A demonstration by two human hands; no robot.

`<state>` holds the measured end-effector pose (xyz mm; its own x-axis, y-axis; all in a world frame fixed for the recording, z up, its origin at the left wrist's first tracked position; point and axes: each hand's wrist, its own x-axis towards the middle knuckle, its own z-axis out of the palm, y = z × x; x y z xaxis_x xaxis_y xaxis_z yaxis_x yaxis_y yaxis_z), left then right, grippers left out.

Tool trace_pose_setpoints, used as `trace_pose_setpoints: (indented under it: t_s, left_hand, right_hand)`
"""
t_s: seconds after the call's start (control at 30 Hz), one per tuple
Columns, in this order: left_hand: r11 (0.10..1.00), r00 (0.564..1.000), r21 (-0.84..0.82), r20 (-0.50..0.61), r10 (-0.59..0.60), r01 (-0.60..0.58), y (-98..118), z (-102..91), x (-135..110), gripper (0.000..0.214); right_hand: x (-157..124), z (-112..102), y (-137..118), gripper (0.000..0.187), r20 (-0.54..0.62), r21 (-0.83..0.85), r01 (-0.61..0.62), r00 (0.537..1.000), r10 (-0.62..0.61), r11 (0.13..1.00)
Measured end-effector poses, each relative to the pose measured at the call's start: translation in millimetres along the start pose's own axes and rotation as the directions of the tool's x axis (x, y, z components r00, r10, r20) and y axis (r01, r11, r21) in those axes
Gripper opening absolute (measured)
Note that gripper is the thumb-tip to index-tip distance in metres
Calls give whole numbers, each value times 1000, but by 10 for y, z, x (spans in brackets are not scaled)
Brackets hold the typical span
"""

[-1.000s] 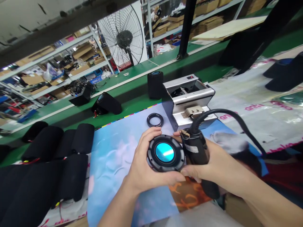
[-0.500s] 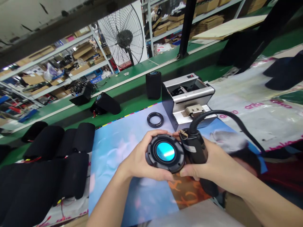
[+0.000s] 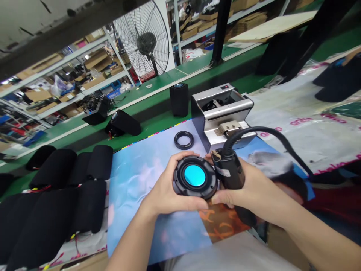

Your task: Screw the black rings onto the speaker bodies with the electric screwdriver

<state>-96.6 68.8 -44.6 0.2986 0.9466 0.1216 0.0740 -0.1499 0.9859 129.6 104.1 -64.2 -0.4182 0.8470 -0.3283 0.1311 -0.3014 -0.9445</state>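
In the head view, my left hand (image 3: pixel 165 190) is closed around a black round speaker end (image 3: pixel 180 184) with a shiny blue disc at its centre. Its ringed face tilts up toward me; what lies beneath is hidden by my hands. Wrapped in my right hand (image 3: pixel 249 186) is a black corded tool, by its look an electric screwdriver (image 3: pixel 227 169), its thick cable arching off to the right. The right thumb and fingertips reach the speaker's rim. Just beyond the hands, a loose black ring (image 3: pixel 184 140) lies flat on the blue printed sheet (image 3: pixel 126 188).
A silver metal device (image 3: pixel 222 116) stands behind my right hand. Several black fabric-covered cylinders (image 3: pixel 50 169) with wires lie at left. Farther back are an upright black speaker (image 3: pixel 179 99), a tilted one (image 3: pixel 126 122) and a fan (image 3: pixel 145 41). Another person's hand (image 3: pixel 352 56) shows at far right.
Both hands keep their holds, and the speaker tilts slightly so the bright glare on its blue disc fades. At the far right edge, another person's hand has come into view.
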Motion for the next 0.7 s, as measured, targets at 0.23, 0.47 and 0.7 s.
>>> trace_pose_setpoints:
  t_s: [0.23,0.47,0.7]
  left_hand:
    - [994,989,58,108,-102,96,60,-192,92,106]
    - [995,998,83,39,-51,47,106,-95,107,109]
    - [996,997,58,9,-73,72,51,-6,27,99]
  right_hand:
    - [2,13,-57,98,-44,-11,-61,997,60,998]
    - [24,13,-63,98,-80,5,-77,994,77,997]
    - [-4,44,-30,96,-94,5,-70,993,70,998]
